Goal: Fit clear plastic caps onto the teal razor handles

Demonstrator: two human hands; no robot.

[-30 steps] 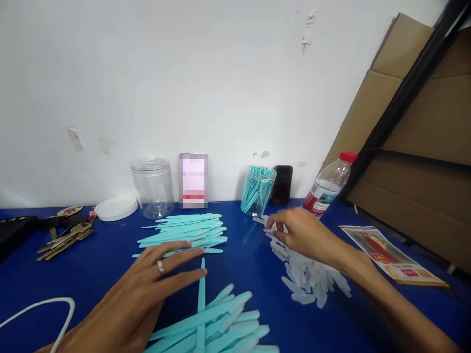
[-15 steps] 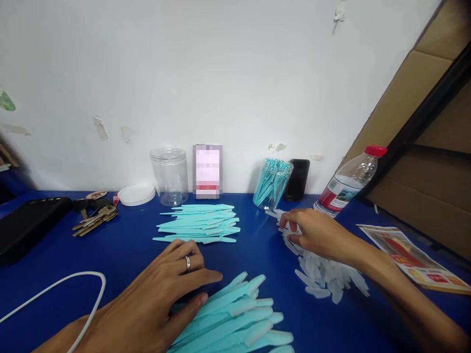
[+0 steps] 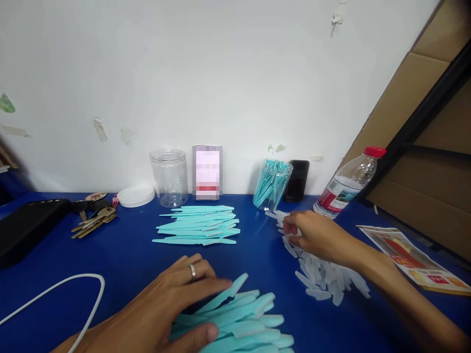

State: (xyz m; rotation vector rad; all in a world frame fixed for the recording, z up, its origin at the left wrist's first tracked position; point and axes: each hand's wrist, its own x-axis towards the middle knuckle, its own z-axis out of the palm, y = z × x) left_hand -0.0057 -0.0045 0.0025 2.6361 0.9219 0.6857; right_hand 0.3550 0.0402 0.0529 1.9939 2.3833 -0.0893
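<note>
Turquoise eyebrow razors (image 3: 253, 326) lie in a loose pile at the front, their broad ends pointing right. Over the pile's left side reaches my left hand (image 3: 180, 299), thumb and index finger apart, touching the razors; a ring is on one finger. Another group of turquoise razors (image 3: 200, 225) lies roughly parallel farther back. To the right, translucent blade covers (image 3: 327, 277) are heaped on the table. My right hand (image 3: 312, 233) is at the heap's far end with fingers curled in a pinch; whatever is between the fingertips is hard to make out.
On the blue table (image 3: 128, 260) a clear jar (image 3: 169, 179) and white lid (image 3: 136, 196) stand by the wall. A second jar (image 3: 272, 186) holds turquoise razors. Nearby are a phone (image 3: 297, 181), a water bottle (image 3: 346, 184), a leaflet (image 3: 415, 257), keys (image 3: 95, 220) and a white cable (image 3: 97, 289).
My left hand has shifted slightly right and down over the front pile, its thumb and index finger farther apart, and some razors there have moved. My right hand stays almost in place.
</note>
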